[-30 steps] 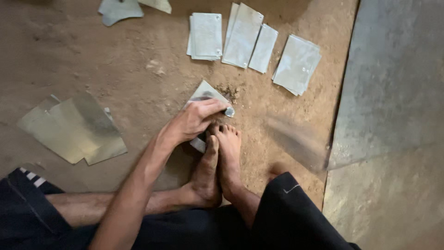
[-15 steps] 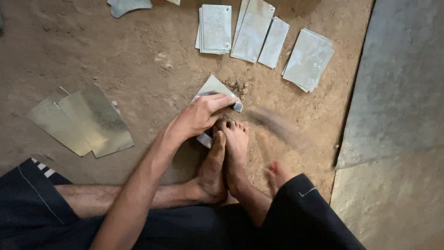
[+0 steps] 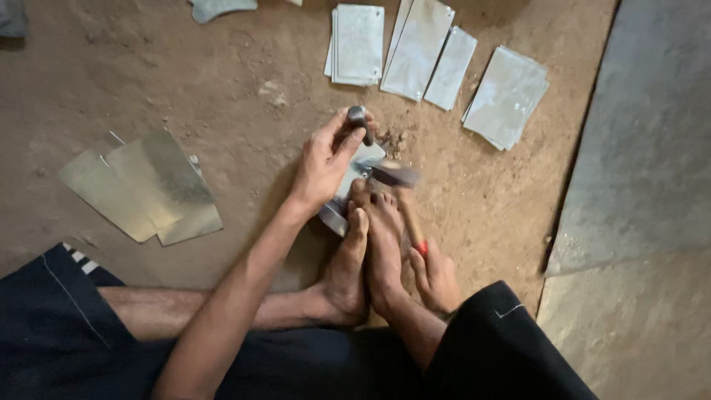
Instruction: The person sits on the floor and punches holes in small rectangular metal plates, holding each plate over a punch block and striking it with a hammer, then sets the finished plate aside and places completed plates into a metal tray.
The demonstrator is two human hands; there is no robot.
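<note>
My left hand [image 3: 326, 159] grips a short dark metal punch [image 3: 360, 122] upright on a small sheet-metal piece [image 3: 354, 178] that lies on the dirt floor. My two bare feet [image 3: 366, 252] press on the near end of that piece. My right hand [image 3: 435, 274] holds a hammer by its wooden handle [image 3: 409, 218], which has a red band. The hammer head [image 3: 392, 174] is down low, right beside the punch and over the metal piece, slightly blurred.
Several stacks of cut rectangular metal sheets [image 3: 437, 63] lie ahead on the dirt. Larger bent sheet offcuts [image 3: 144, 185] lie to the left. A big grey metal sheet [image 3: 652, 148] covers the ground on the right. My dark trousers fill the bottom.
The hammer, a raised blur on the right a second ago, has swung down to the metal piece. My left hand now holds the punch more upright.
</note>
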